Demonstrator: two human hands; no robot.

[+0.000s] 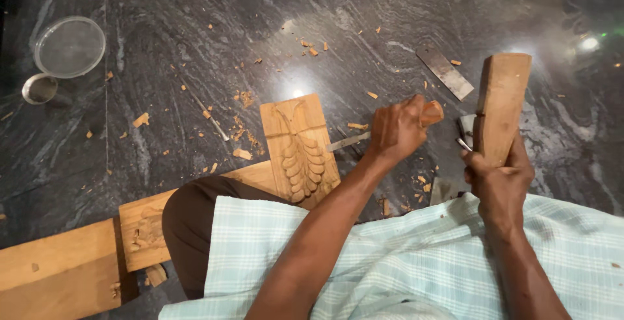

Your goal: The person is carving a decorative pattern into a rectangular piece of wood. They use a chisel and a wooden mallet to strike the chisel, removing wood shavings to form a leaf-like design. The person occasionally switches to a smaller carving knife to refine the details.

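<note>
Person seated on a dark polished stone floor (195, 21), legs under a pale checked cloth (403, 255).

Left hand (398, 130) clenched around a chisel (390, 133): rounded wooden handle end shows past the knuckles, steel blade points left toward the carved wooden panel (300, 147). Blade tip sits just beside the panel's right edge; contact unclear.

Right hand (497, 177) grasps a wooden mallet block (504, 105) at its lower end, block held upright, well apart from the chisel handle.

Panel lies flat near the knee, leaf relief cut into it, resting against longer planks (58, 261).

Handling judgement: chisel is stiff, light, sharp at the tip; grip on the handle only. Mallet looks dense and heavy; low hold suits it. Panel rigid, but raised carving likely chips easily.

Around: wood chips (240, 154), a loose flat blade (445, 73), a thin tool (208, 115), a round lid (69, 45), a small metal cup (39, 88).
</note>
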